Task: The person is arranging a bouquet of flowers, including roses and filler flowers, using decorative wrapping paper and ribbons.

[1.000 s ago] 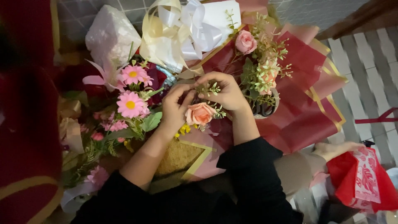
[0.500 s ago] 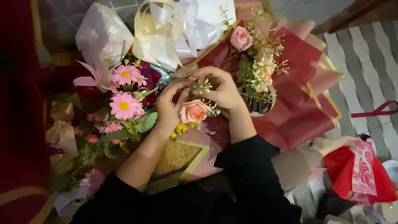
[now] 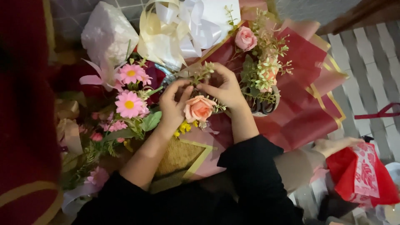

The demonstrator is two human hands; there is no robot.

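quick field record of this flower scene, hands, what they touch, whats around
left hand: left hand fingers pinching at a leafy sprig above the peach rose
right hand: right hand fingers meeting the left at the same sprig
left of hands: pink daisies
above: cream and white ribbon
right: red wrapping paper, pink rose, scissors
far right: red bag
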